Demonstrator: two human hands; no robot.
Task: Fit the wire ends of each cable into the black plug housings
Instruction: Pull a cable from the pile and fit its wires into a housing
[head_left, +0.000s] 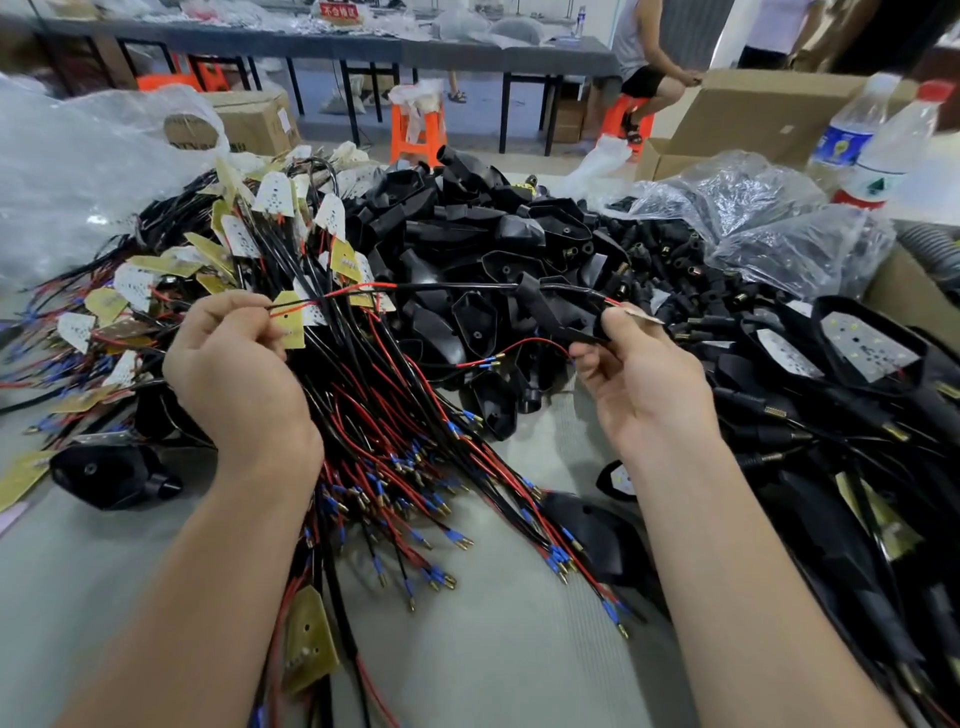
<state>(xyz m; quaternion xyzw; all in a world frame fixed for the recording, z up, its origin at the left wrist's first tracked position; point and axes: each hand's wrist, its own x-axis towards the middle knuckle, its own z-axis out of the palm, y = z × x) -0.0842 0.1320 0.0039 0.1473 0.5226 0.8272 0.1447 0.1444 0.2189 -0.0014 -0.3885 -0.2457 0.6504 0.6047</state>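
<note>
Currently, left hand (234, 364): fingers curled, pinching the red wire end of a cable (447, 285).
Right hand (639, 374): gripping a black plug housing (545, 312), with the cable passing into it.
Cable bundle (374, 415): on worktop (493, 649), between both hands.
Housing pile (493, 234): behind the bundle, mid-worktop.

Taut cable (448, 285) into black housing (550, 314)

The 2 bare forearms reach forward, the left hand (234, 364) knuckles-up, thumb and forefinger pinching a red wire (358, 289) at the fingertips, the right hand (641, 374) palm inward, fingers curled round a black housing (550, 314) above the palm.
</note>
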